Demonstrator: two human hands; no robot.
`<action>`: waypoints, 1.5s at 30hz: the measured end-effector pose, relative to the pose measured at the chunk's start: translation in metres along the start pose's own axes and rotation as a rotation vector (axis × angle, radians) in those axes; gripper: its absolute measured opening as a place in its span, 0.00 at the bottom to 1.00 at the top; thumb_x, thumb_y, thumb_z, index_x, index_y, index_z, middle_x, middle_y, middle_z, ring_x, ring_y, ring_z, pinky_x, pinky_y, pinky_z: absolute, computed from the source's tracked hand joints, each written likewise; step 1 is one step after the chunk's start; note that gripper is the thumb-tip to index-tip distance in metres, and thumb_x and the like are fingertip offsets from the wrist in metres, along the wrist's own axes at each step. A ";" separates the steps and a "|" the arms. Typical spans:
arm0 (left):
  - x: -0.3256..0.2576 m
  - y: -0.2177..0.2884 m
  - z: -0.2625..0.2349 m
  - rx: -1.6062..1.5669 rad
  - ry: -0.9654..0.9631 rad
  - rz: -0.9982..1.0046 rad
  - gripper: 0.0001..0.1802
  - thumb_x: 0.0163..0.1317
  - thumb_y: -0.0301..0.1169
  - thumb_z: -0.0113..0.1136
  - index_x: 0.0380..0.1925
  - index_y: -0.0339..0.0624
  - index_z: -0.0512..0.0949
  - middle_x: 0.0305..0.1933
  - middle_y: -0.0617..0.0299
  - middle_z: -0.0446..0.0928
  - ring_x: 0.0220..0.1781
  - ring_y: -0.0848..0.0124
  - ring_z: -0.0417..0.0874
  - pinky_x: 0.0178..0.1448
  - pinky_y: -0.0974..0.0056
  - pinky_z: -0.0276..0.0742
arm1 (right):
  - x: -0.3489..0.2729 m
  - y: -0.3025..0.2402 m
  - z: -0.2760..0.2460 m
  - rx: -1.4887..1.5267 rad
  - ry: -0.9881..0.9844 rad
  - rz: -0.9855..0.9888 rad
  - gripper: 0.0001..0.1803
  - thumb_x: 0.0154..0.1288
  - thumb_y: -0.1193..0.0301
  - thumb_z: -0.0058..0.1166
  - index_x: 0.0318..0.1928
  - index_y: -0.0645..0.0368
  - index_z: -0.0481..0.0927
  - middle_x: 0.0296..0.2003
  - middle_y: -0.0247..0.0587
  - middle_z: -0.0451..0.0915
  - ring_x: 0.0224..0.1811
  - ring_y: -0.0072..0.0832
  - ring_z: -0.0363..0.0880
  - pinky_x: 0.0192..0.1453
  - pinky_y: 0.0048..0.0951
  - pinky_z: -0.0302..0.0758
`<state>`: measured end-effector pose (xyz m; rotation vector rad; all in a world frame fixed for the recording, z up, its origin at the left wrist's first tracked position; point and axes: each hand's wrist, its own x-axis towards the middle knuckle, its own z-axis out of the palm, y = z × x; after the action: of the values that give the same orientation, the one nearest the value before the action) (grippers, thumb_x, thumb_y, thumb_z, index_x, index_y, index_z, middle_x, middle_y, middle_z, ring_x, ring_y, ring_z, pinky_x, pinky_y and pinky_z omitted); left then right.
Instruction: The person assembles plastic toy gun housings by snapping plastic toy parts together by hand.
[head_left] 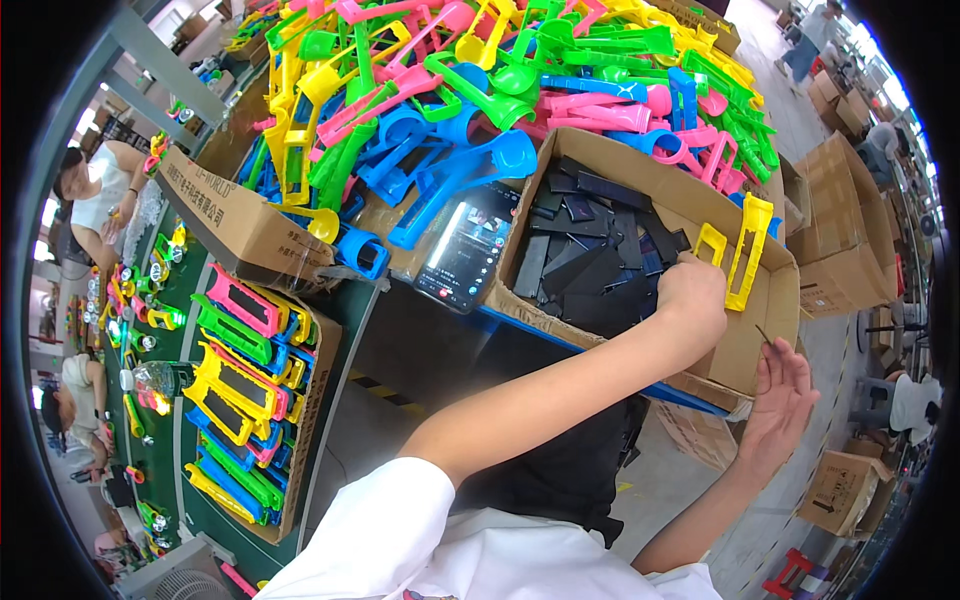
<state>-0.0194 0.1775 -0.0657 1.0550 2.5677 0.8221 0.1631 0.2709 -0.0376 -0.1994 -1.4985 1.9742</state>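
Note:
My left hand (pixel 692 300) reaches across the open cardboard box, its fingers closed at the lower end of a yellow plastic frame (pixel 711 243); part of the grip is hidden behind the knuckles. Beside it a longer yellow piece (pixel 748 252) stands over the box's right part; whether both belong to one frame I cannot tell. At the box's right corner, my right hand (pixel 782 400) pinches a thin dark strip (pixel 765 334), seen edge-on, between thumb and fingertip. Flat black panels (pixel 590 255) lie heaped in the left part of the cardboard box (pixel 735 372).
A big heap of coloured plastic pieces (pixel 490 75) rises behind the box. A phone (pixel 465 245) lies left of it. On the green table (pixel 175 390) stands a carton of frames (pixel 245 400) with a clear bottle (pixel 158 379). Other people work at far left; cartons (pixel 840 225) stand right.

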 end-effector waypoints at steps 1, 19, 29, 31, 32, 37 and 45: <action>-0.004 0.000 -0.006 -0.077 0.015 -0.017 0.19 0.61 0.35 0.64 0.44 0.26 0.80 0.44 0.39 0.80 0.42 0.51 0.88 0.45 0.53 0.86 | -0.002 0.001 -0.008 0.077 0.037 0.021 0.16 0.78 0.69 0.56 0.60 0.63 0.74 0.61 0.48 0.77 0.61 0.32 0.79 0.64 0.28 0.78; -0.281 -0.106 -0.096 -0.712 -0.116 -0.054 0.24 0.55 0.16 0.58 0.55 0.35 0.76 0.44 0.58 0.82 0.46 0.70 0.85 0.52 0.68 0.80 | -0.069 0.031 0.092 0.127 -0.202 0.355 0.14 0.60 0.78 0.71 0.43 0.64 0.78 0.39 0.44 0.80 0.39 0.32 0.83 0.43 0.31 0.80; -0.348 -0.165 -0.084 -1.073 -0.201 -0.213 0.37 0.58 0.15 0.70 0.68 0.39 0.69 0.53 0.54 0.85 0.59 0.69 0.83 0.64 0.65 0.76 | -0.086 0.073 0.155 -0.038 -0.340 0.666 0.10 0.73 0.76 0.61 0.52 0.64 0.81 0.39 0.36 0.88 0.36 0.17 0.84 0.35 0.19 0.76; -0.343 -0.166 -0.076 -1.111 -0.112 -0.257 0.35 0.58 0.15 0.69 0.66 0.38 0.70 0.53 0.53 0.86 0.57 0.72 0.84 0.62 0.66 0.77 | -0.090 0.077 0.156 -0.017 -0.341 0.698 0.10 0.75 0.75 0.61 0.53 0.63 0.80 0.39 0.37 0.88 0.36 0.17 0.84 0.35 0.19 0.75; -0.340 -0.167 -0.074 -1.113 -0.091 -0.246 0.34 0.58 0.15 0.70 0.65 0.38 0.71 0.53 0.54 0.86 0.56 0.72 0.84 0.62 0.67 0.77 | -0.093 0.079 0.154 -0.021 -0.364 0.685 0.10 0.74 0.74 0.61 0.52 0.62 0.80 0.40 0.35 0.88 0.37 0.15 0.83 0.37 0.18 0.74; -0.319 -0.173 -0.051 -0.990 0.029 -0.230 0.30 0.58 0.15 0.71 0.61 0.37 0.75 0.51 0.57 0.86 0.54 0.73 0.85 0.58 0.68 0.79 | -0.113 0.093 0.144 -0.094 -0.424 0.724 0.08 0.72 0.76 0.64 0.47 0.62 0.80 0.39 0.31 0.86 0.39 0.13 0.82 0.40 0.18 0.74; -0.292 -0.168 0.014 -1.372 0.239 -0.249 0.13 0.76 0.27 0.58 0.58 0.37 0.77 0.52 0.64 0.82 0.53 0.78 0.81 0.63 0.69 0.73 | -0.124 0.108 0.140 -0.211 -0.487 0.762 0.09 0.69 0.74 0.67 0.45 0.65 0.83 0.35 0.35 0.87 0.39 0.19 0.86 0.42 0.23 0.81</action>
<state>0.0983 -0.1204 -0.1719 0.1791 1.4817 2.1553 0.1498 0.0721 -0.1195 -0.4589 -2.1774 2.5753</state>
